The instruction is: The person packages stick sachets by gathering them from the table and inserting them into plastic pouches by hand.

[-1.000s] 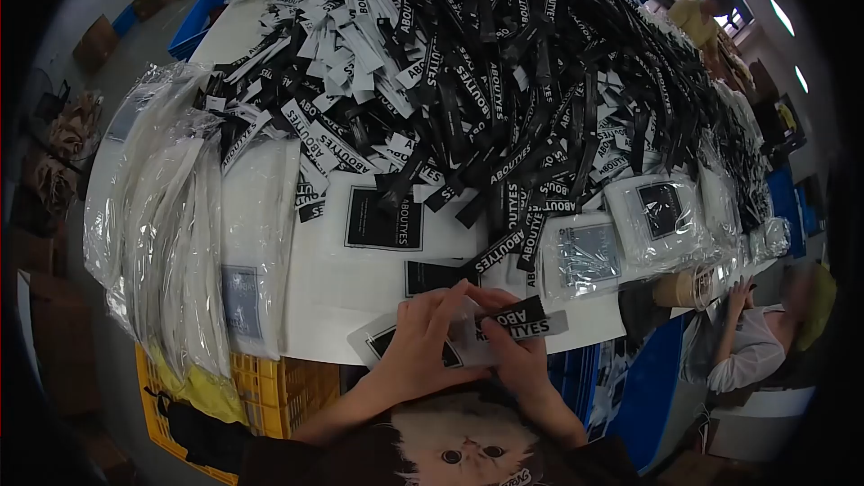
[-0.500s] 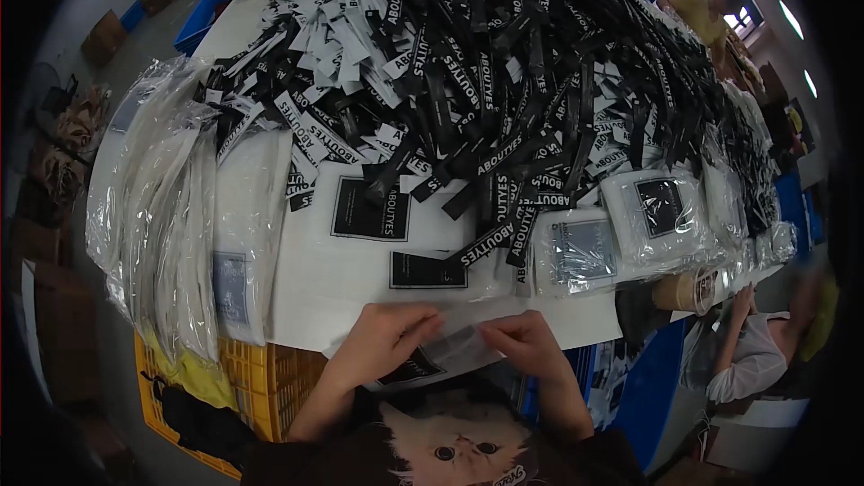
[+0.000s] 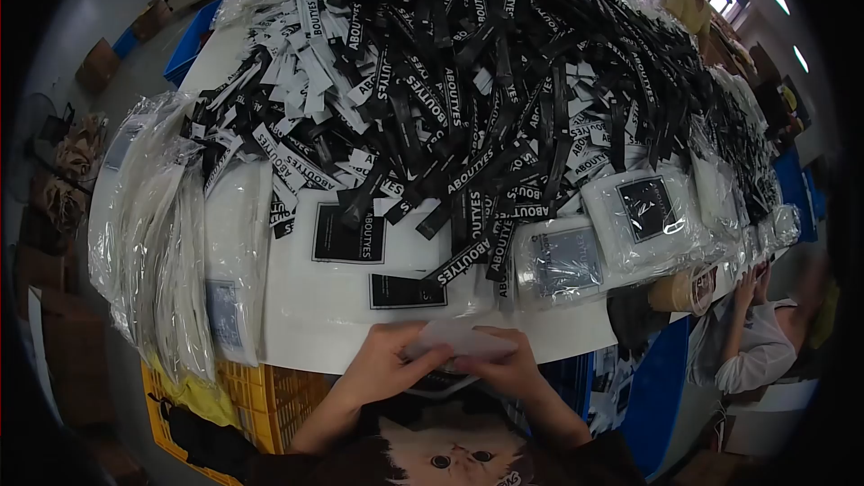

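A translucent whitish plastic bag (image 3: 461,337) is bunched between my two hands at the table's near edge. My left hand (image 3: 382,367) grips its left side, with the thumb pressed on it. On the other side my right hand (image 3: 506,365) pinches it, the two hands close together. Part of the bag hangs below my fingers, over my shirt. Just beyond lie flat whitish bags with black printed panels, one a large panel (image 3: 349,232), another a lower panel (image 3: 407,291). Black and white printed strips (image 3: 468,247) lie partly over them.
A large heap of printed strips (image 3: 441,81) covers the table's far part. Clear-wrapped packs (image 3: 166,252) line the left; more wrapped packs (image 3: 562,261) and a cup (image 3: 682,291) are at right. A yellow crate (image 3: 256,400) stands below the table. Co-workers (image 3: 765,337) are at right.
My hands have come closer together, and the bag between them has gone from stretched out to folded or bunched. The whole view has shifted slightly.
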Action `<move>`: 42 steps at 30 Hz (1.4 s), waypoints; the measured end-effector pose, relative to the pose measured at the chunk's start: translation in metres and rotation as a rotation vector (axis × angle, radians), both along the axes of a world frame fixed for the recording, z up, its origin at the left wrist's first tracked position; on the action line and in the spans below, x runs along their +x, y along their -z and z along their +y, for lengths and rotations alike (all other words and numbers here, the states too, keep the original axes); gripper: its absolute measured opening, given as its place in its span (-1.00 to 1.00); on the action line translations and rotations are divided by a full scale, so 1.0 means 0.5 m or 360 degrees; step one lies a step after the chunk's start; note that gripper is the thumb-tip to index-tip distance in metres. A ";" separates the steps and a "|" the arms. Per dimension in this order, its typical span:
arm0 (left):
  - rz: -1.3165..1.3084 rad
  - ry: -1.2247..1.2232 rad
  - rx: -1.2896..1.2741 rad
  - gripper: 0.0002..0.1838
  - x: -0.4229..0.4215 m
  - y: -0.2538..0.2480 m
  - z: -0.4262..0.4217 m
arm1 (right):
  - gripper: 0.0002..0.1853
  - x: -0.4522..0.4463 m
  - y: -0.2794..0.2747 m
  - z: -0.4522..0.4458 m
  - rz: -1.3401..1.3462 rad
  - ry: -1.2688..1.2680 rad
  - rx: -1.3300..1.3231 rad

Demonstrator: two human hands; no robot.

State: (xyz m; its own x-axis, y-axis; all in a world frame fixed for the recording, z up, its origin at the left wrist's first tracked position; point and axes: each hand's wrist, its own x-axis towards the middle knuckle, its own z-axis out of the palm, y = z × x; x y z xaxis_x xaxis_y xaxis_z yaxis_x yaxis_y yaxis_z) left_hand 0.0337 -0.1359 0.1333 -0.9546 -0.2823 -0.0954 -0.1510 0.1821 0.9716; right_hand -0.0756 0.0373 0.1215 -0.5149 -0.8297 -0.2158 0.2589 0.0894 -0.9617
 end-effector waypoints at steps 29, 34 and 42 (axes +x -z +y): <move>0.0202 -0.0494 -0.1377 -0.43 -0.045 0.131 -0.072 | -0.51 -0.183 -0.011 -0.024 0.2536 -0.0416 0.0653; 0.0176 -0.0577 -0.1313 -0.53 -0.027 0.138 -0.067 | -0.68 -0.223 0.033 -0.050 0.2810 -0.0593 0.0503; 0.0242 -0.0956 -0.0828 -0.70 -0.023 0.091 -0.089 | -0.94 -0.135 0.036 0.016 0.1029 0.0876 -0.0748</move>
